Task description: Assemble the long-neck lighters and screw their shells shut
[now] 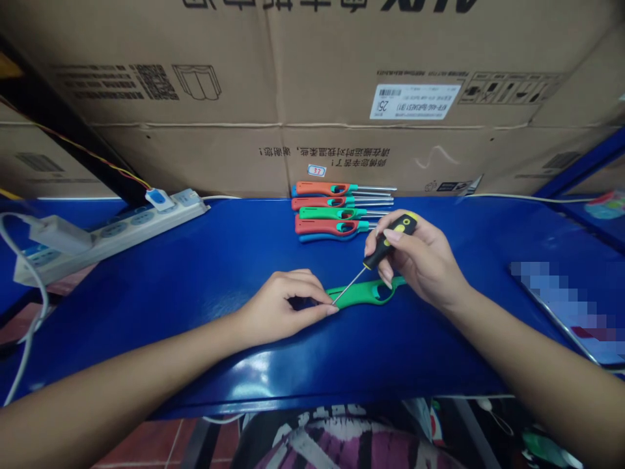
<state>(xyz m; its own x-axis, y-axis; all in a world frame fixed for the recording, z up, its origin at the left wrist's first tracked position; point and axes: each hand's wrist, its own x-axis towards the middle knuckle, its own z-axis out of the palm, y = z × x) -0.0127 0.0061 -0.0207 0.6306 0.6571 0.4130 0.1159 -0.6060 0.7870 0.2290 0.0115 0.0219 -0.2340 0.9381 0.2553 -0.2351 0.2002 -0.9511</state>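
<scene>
A big cardboard carton [317, 98] stood along the far edge of the blue worktop [170, 280]. A white power strip [117, 231] ran slantwise at the far left corner, with plugs in it, and a flat device [571, 319], its face blurred, lay by the right edge. Near the middle of the far edge was a stack of long-nosed lighters [317, 225], orange, red, green and blue, their metal noses pointing right. A small numbered tag [317, 170] showed just beyond them, against the carton.

Closer in, between the stack and the near edge, one green lighter [361, 294] lay apart on the worktop, its handle end to the left. The left hand [288, 303] had its grip closed on that end, thumb and fingers pinching it. The right hand [430, 260] had its grip wrapped round the black and yellow handle of a screwdriver [375, 256], whose thin shaft slanted down to the left.

From where I stood, the step in hand looked like work with the tool at the handle end: the tip met the green plastic beside the left fingertips. I could not tell whether it sat in a screw. That position called for a steady pinch, a lined-up shaft and fingertips clear of any slip.
</scene>
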